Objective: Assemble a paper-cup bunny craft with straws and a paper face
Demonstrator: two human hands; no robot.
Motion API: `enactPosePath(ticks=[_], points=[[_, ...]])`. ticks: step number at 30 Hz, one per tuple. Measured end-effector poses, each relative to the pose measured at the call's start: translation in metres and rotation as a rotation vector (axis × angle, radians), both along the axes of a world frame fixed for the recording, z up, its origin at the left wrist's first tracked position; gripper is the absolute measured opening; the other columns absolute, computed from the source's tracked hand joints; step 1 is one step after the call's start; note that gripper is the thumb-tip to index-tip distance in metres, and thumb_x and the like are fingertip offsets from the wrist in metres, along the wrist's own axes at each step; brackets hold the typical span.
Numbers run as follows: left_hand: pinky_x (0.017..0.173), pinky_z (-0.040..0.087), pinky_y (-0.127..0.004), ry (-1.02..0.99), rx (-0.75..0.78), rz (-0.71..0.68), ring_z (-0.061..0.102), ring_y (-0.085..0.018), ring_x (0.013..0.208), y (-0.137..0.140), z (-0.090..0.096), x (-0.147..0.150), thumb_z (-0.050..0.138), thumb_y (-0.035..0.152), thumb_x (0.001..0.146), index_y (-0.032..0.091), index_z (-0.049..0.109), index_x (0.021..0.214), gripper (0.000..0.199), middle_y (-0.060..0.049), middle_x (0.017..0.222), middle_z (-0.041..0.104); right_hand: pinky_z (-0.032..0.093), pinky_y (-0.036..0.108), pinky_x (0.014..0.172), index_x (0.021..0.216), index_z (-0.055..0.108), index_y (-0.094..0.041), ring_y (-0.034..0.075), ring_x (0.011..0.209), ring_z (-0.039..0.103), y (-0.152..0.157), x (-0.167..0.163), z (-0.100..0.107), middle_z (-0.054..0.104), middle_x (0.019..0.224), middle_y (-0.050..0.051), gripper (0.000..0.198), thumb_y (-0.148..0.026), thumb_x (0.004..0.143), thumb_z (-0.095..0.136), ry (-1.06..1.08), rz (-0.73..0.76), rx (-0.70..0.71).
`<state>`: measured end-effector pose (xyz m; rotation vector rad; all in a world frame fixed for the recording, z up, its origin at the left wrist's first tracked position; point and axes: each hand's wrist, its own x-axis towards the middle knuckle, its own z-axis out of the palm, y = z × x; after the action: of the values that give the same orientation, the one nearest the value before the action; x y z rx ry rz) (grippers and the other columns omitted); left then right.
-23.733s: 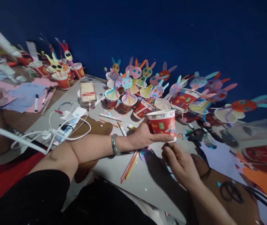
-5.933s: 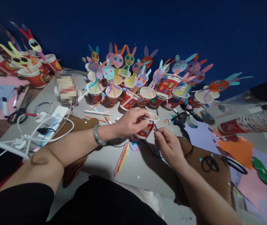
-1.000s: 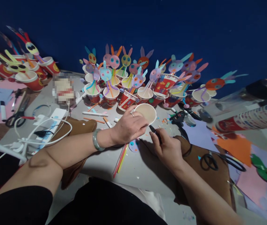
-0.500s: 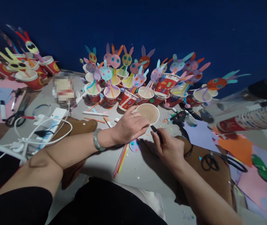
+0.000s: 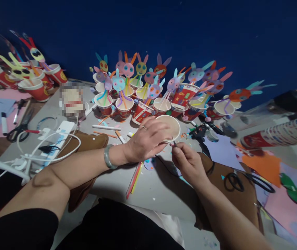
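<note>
A paper cup (image 5: 173,127) with a pale inside is tilted, its mouth facing me. My left hand (image 5: 146,140), with a ring and a bracelet, grips the cup's left and near side; the fingers partly hide it. Close to the near rim, my right hand (image 5: 189,162) pinches a thin, dark, pointed tool (image 5: 175,143), whose kind I cannot make out. Under my hands lie a lilac paper face (image 5: 149,164) and several coloured strips (image 5: 134,182).
Behind stand several cups with paper rabbit figures (image 5: 119,83). A power strip (image 5: 59,140) with white cables lies left. Scissors (image 5: 259,182), purple paper (image 5: 223,151), orange paper (image 5: 264,166) and a stack of cups (image 5: 281,132) are on the right.
The cup and my left hand have shifted slightly right, and its fingers have spread a little. My right hand's grip has moved up closer to the tool's tip.
</note>
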<state>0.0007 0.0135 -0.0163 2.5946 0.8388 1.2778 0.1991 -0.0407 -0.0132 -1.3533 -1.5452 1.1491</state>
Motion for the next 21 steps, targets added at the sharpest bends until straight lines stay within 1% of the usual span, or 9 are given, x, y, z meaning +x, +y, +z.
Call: enactPosePath(ticks=[2,4,6,8,9,11,14,17,21], points=[[0.115,0.035,-0.054,-0.119,-0.013,0.026,0.043,-0.03,0.139,0.0,0.0,0.0,0.063,0.036,0.088,0.021,0.05,0.13,0.046,-0.017,0.143,0.051,0.024,0.025,0.042,0.074,0.046,-0.023,0.009,0.044,0.028,0.0,0.003,-0.004,0.036,0.053,-0.007,0.045,-0.065,0.088,0.055,0.124,0.014,-0.045],[0.115,0.036,-0.053,-0.227,-0.072,0.03,0.035,-0.033,0.145,0.002,0.0,0.002,0.07,0.045,0.082,0.019,0.031,0.145,0.078,-0.022,0.15,0.04,0.022,0.024,0.04,0.077,0.047,-0.024,0.008,0.042,0.025,-0.001,0.005,-0.007,0.033,0.053,-0.008,0.043,-0.064,0.087,0.057,0.243,0.051,-0.093],[0.113,0.039,-0.05,-0.286,-0.189,-0.007,0.038,-0.033,0.144,0.004,-0.001,0.004,0.077,0.05,0.076,0.02,0.013,0.151,0.104,-0.023,0.151,0.038,0.019,0.023,0.04,0.077,0.047,-0.024,0.007,0.041,0.023,-0.002,0.006,-0.007,0.031,0.053,-0.009,0.042,-0.063,0.087,0.059,0.343,0.102,-0.136],[0.109,0.045,-0.046,-0.323,-0.325,-0.082,0.048,-0.031,0.137,0.007,-0.003,0.006,0.082,0.049,0.07,0.022,0.008,0.152,0.113,-0.021,0.148,0.043,0.018,0.022,0.039,0.076,0.045,-0.024,0.006,0.04,0.021,-0.003,0.006,-0.006,0.03,0.054,-0.009,0.044,-0.063,0.085,0.061,0.408,0.144,-0.172],[0.106,0.047,-0.044,-0.338,-0.387,-0.127,0.052,-0.03,0.133,0.008,-0.004,0.006,0.083,0.048,0.068,0.022,0.012,0.151,0.112,-0.02,0.145,0.046,0.017,0.021,0.039,0.075,0.045,-0.023,0.005,0.04,0.021,-0.002,0.006,-0.005,0.03,0.054,-0.009,0.045,-0.064,0.084,0.062,0.426,0.154,-0.188],[0.102,0.05,-0.041,-0.367,-0.481,-0.193,0.058,-0.028,0.125,0.009,-0.006,0.007,0.085,0.048,0.066,0.02,0.029,0.145,0.1,-0.017,0.139,0.054,0.016,0.021,0.038,0.074,0.044,-0.023,0.005,0.04,0.021,-0.002,0.006,-0.003,0.031,0.055,-0.009,0.047,-0.066,0.082,0.063,0.43,0.155,-0.218],[0.097,0.053,-0.038,-0.382,-0.558,-0.196,0.063,-0.026,0.114,0.01,-0.006,0.005,0.086,0.05,0.062,0.019,0.046,0.131,0.086,-0.013,0.126,0.062,0.016,0.022,0.039,0.074,0.046,-0.023,0.005,0.041,0.022,0.001,0.008,-0.003,0.034,0.056,-0.008,0.048,-0.067,0.08,0.065,0.394,0.146,-0.224],[0.093,0.054,-0.036,-0.381,-0.58,-0.159,0.064,-0.025,0.108,0.01,-0.004,0.003,0.087,0.051,0.06,0.019,0.051,0.126,0.082,-0.011,0.12,0.065,0.019,0.023,0.04,0.076,0.048,-0.023,0.007,0.042,0.024,0.003,0.014,-0.006,0.035,0.055,-0.008,0.044,-0.063,0.083,0.064,0.315,0.143,-0.156],[0.09,0.054,-0.035,-0.358,-0.589,-0.105,0.065,-0.024,0.106,0.01,-0.003,0.003,0.087,0.051,0.06,0.019,0.052,0.124,0.079,-0.01,0.117,0.065,0.026,0.025,0.044,0.079,0.053,-0.023,0.01,0.046,0.033,0.004,0.02,-0.005,0.041,0.055,-0.005,0.037,-0.058,0.09,0.058,0.05,0.073,0.006]])
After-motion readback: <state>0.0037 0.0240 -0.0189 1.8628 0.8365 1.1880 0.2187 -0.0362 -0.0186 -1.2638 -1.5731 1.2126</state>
